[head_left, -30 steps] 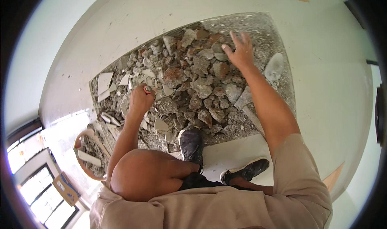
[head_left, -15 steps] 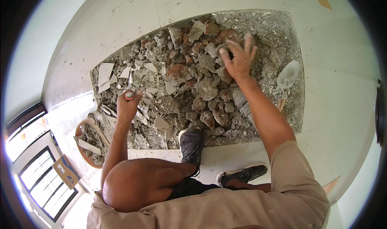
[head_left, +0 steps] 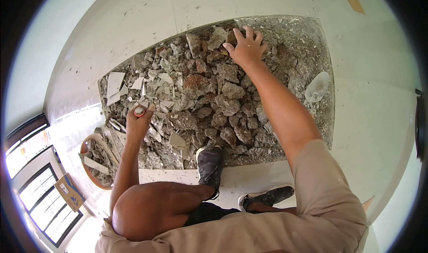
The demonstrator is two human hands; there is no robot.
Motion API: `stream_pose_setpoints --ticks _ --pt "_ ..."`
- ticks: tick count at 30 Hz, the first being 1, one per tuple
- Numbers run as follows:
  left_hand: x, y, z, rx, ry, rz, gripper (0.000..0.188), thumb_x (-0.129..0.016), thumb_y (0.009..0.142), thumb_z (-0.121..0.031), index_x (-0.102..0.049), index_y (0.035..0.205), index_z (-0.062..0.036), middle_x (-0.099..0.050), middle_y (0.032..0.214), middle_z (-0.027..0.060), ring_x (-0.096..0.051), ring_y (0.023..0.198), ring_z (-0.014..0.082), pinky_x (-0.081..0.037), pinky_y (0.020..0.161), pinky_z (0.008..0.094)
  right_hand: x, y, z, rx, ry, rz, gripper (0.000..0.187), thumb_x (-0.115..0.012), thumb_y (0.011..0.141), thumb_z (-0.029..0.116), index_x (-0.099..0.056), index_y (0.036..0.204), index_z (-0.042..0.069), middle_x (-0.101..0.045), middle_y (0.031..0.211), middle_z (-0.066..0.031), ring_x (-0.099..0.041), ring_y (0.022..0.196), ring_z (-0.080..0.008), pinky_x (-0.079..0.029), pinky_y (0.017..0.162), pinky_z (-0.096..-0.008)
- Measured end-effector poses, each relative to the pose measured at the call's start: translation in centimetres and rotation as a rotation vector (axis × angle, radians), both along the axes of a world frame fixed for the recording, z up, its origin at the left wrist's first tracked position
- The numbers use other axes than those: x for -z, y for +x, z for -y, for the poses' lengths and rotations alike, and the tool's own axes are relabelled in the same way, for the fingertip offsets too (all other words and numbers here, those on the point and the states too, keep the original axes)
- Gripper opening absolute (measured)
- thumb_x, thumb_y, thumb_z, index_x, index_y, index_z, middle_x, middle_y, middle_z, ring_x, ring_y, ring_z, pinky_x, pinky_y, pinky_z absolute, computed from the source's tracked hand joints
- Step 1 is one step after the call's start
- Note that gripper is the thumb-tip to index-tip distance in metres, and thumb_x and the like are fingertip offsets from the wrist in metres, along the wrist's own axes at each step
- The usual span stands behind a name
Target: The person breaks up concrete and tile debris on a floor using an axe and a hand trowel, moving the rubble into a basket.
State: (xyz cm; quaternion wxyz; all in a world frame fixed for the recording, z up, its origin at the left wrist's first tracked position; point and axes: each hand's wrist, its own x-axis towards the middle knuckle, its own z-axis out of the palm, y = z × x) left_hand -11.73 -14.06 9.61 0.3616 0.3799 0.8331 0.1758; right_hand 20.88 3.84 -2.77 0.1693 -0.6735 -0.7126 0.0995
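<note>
My right hand (head_left: pixel 247 48) is stretched over the far part of a rubble bed (head_left: pixel 227 106), fingers spread, thumb beside a brown chunk (head_left: pixel 231 37). It touches or nearly touches the rubble; which cannot be made out. My left hand (head_left: pixel 139 121) is closed around an upright tool (head_left: pixel 139 111) with a red-orange rim and grey round end; the rest is hidden. Broken white tile pieces (head_left: pixel 115 83) lie around that hand. Grey and reddish chunks of broken concrete fill the middle. My shoe (head_left: pixel 209 166) rests at the near edge of the bed.
A round orange-rimmed basin (head_left: pixel 84 166) with rubble stands at the left. A pale, dusty scoop-like piece (head_left: pixel 317 87) lies at the right on fine debris. Pale floor tiles (head_left: pixel 365 92) surround the broken area. A cardboard box (head_left: pixel 70 192) sits by the window.
My right hand has moved left and farther away, with its fingers spread over the rubble. The left hand keeps its grip, nearly still. The whole view has shifted slightly.
</note>
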Motion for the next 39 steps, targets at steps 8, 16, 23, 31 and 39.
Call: stream_pose_setpoints --ticks 8,16,23,31,39 --pt "0.4 -0.6 0.7 -0.056 -0.024 0.047 0.029 -0.074 0.089 -0.026 -0.059 0.072 -0.0069 -0.054 0.062 -0.0021 -0.047 0.054 0.0080 -0.039 0.052 0.0275 -0.5 -4.3 5.3 -0.180 -0.385 -0.164 0.063 -0.053 0.100 0.054 -0.056 0.132 0.001 -0.052 0.133 -0.0193 -0.044 0.124 -0.0347 -0.039 0.095 -0.0570" --pt "0.8 1.0 -1.7 0.047 -0.039 0.034 0.031 -0.075 0.088 -0.030 -0.062 0.074 -0.0048 -0.057 0.062 0.0002 -0.050 0.055 0.0095 -0.040 0.053 0.0290 -6.3 -2.6 10.8 -0.178 -0.062 -0.759 0.040 -0.069 0.094 0.035 -0.067 0.115 0.001 -0.061 0.116 -0.0181 -0.058 0.103 -0.0320 -0.045 0.092 -0.0490" --pt "3.5 0.0 0.0 0.236 0.113 -0.250 0.029 -0.075 0.087 -0.026 -0.064 0.089 0.0000 -0.067 0.078 0.0153 -0.062 0.071 0.0287 -0.049 0.071 0.0422 -2.0 12.0 22.6 0.118 -0.132 0.016 0.048 -0.065 0.094 0.022 -0.052 0.136 0.003 -0.049 0.131 -0.0222 -0.044 0.122 -0.0415 -0.034 0.101 -0.0579" --pt "8.1 -0.3 -0.1 0.478 0.273 -0.461 0.024 -0.058 0.088 -0.002 -0.051 0.110 0.0014 -0.056 0.108 0.0242 -0.053 0.105 0.0442 -0.042 0.092 0.0537 -1.0 17.9 28.5 0.473 -0.073 0.198 0.063 -0.067 0.093 0.022 -0.038 0.145 0.001 -0.049 0.130 -0.0231 -0.044 0.124 -0.0445 -0.033 0.099 -0.0606" --pt "8.3 -0.1 -0.5 0.494 0.170 -0.677 0.033 -0.064 0.090 -0.024 -0.054 0.119 -0.0097 -0.059 0.117 0.0128 -0.054 0.113 0.0369 -0.040 0.093 0.0553 -2.7 19.7 24.3 0.435 -0.119 -0.227 0.047 -0.063 0.093 0.018 -0.042 0.129 -0.003 -0.059 0.111 -0.0301 -0.060 0.100 -0.0508 -0.048 0.085 -0.0525"
